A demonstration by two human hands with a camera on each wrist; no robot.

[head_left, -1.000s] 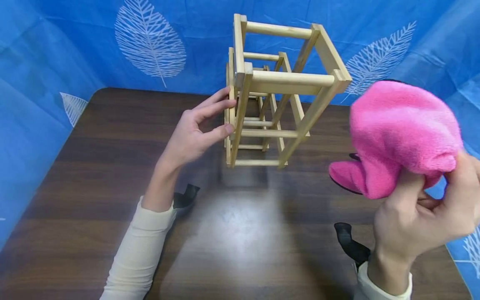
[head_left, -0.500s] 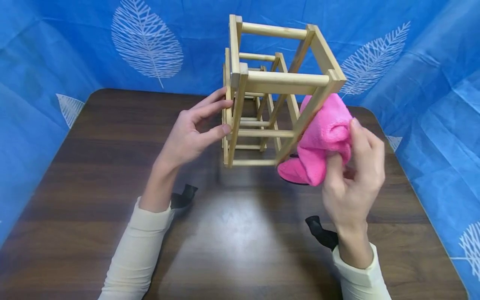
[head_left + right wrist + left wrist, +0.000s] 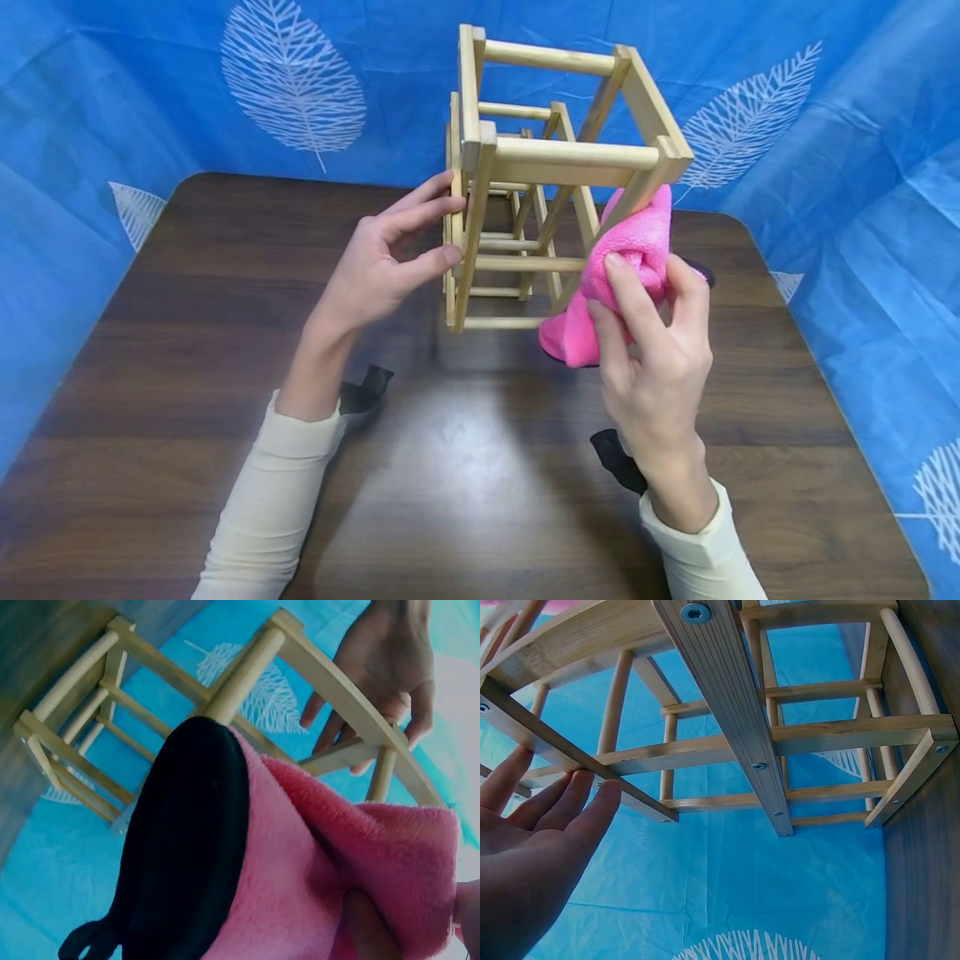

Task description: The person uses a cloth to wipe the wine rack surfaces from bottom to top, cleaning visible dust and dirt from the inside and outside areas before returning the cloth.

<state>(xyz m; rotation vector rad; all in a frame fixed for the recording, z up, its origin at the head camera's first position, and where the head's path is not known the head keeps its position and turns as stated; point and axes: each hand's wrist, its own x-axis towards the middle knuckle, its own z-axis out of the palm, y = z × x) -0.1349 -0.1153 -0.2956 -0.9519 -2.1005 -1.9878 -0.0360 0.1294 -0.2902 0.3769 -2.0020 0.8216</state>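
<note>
A light wooden rack (image 3: 576, 155) with rungs and several levels stands on the table. At its left side, my left hand (image 3: 378, 262) touches the frame with extended fingertips and thumb; in the left wrist view the fingertips (image 3: 577, 780) rest against a wooden rail. My right hand (image 3: 660, 367) pinches a pink plush cloth (image 3: 637, 242) with black edging, its thumb and fingers bunching the fabric. The cloth lies against the rack's right front post, covering part of it. From the right wrist, the cloth's dark flat side (image 3: 184, 840) and small loop show.
The dark wooden table (image 3: 187, 400) has rounded far corners. A blue curtain (image 3: 405, 83) with white leaf prints surrounds it on the back and sides. Black straps (image 3: 618, 462) hang from both wrists near the cream sleeves.
My right hand has brought the pink plush cloth leftward from the far right onto the rack's right front post. The left hand keeps its place on the rack.
</note>
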